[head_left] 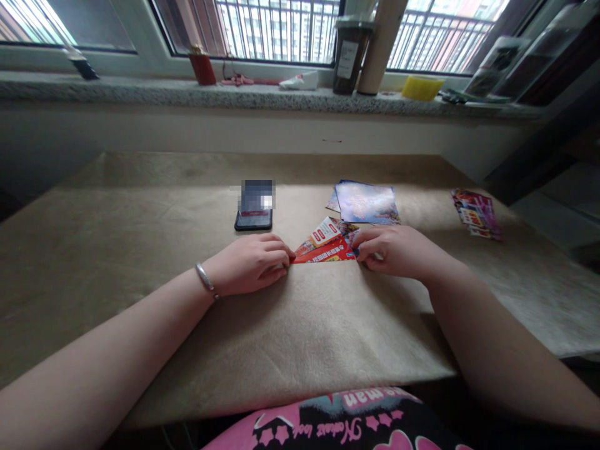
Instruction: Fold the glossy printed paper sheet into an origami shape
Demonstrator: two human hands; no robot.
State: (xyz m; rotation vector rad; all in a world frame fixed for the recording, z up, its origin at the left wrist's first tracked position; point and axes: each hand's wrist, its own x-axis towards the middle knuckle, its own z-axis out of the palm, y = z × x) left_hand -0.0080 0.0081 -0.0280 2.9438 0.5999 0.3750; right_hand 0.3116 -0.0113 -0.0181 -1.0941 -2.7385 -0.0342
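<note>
Closed left hand (248, 264), silver bangle (205, 279) at the wrist, fingertips pinching the left end of a fanned stack of printed cards (325, 245). Closed right hand (398, 252), curled over the stack's right end. Stack between the hands: red card in front, red-and-white card and mixed prints fanned behind. Just beyond, a blue-violet printed card (367, 203) overlapping another card's edge; to its left, a black smartphone (253, 219), upper part blurred. Farther right, a pink-and-red leaflet pile (475, 214). All on a beige felt-covered table (323, 337), near edge above a pink-and-black printed garment (328, 425). Beyond, a granite windowsill (234, 94) bearing a red cup (202, 69) with a small gold item inside, a dark lidded jar (350, 56) with white label, contents too dark to tell, a cardboard tube (382, 47) and a yellow block (422, 87). Behind, barred windows (276, 31), apartment towers outside.
</note>
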